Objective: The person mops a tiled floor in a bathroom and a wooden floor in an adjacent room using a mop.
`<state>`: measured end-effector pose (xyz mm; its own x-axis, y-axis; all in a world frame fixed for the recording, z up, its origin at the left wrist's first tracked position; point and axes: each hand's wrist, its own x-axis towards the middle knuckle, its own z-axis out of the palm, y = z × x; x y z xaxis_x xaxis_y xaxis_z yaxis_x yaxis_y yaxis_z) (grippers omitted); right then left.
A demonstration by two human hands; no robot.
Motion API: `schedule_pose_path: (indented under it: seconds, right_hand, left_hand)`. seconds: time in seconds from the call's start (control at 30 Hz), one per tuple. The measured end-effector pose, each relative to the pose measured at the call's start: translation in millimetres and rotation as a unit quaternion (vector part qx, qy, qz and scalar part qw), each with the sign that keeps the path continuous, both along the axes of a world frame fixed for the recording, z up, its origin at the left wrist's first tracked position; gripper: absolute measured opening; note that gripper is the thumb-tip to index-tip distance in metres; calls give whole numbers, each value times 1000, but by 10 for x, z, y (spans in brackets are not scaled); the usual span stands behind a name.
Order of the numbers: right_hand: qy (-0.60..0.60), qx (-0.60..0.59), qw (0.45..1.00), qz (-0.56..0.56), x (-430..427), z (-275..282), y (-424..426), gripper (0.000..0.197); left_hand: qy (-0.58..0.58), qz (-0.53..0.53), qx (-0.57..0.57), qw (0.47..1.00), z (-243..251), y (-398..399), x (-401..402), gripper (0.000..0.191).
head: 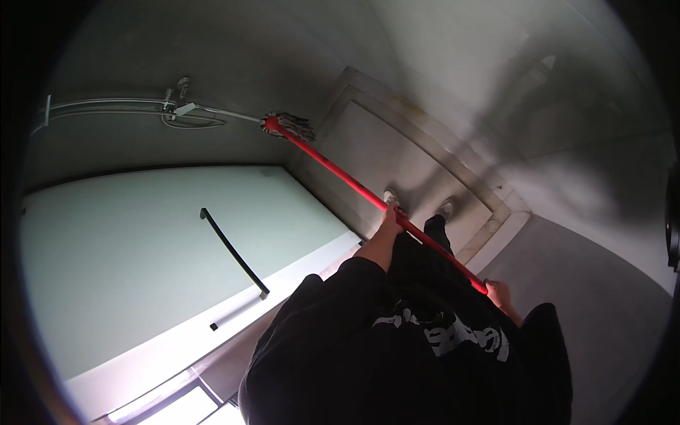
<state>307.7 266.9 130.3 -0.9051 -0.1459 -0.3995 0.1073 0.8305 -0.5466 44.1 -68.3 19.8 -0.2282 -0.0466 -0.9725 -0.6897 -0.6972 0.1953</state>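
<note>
A string mop has a long red handle (340,172) that runs diagonally across the view, from upper left to lower right. My left hand (394,217) is closed around the handle's middle, in front of my body. At the handle's lower right end, my right hand (496,293) grips it beside my black shirt. The grey mop head (291,126) is at the far end, raised, its strands in front of the dark wall and close to the lower end of the shower's metal pipe in the view. Whether it touches the wall, I cannot tell.
A frosted glass door (138,249) with a black handle (234,252) stands at my left. A shower mixer (171,106) with a hose is on the dark wall. My shoes are on a shower floor (372,143) with a raised stone rim and a round drain (493,226).
</note>
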Motion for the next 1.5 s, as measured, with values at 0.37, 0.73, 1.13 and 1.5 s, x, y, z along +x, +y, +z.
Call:
schedule_pose_path:
  seconds: [0.37, 0.73, 1.13, 1.5]
  right_hand:
    - [-5, 37, 999, -7, 44, 143, 261, 18]
    - [3, 67, 998, -15, -76, 536, 393, 20]
    - [-334, 21, 929, -158, -1529, 2302, -617, 41]
    - [-436, -342, 791, -257, -3201, 2288, -1722, 56]
  left_hand:
    - [-17, -8, 0, 1000, -82, 329, 27, 21]
    - [-54, -7, 14, 998, -288, 615, 4, 19]
    - [-112, -79, 91, 986, -350, 408, -363, 25]
    - [291, -143, -620, 714, 1125, -2756, -3640, 69]
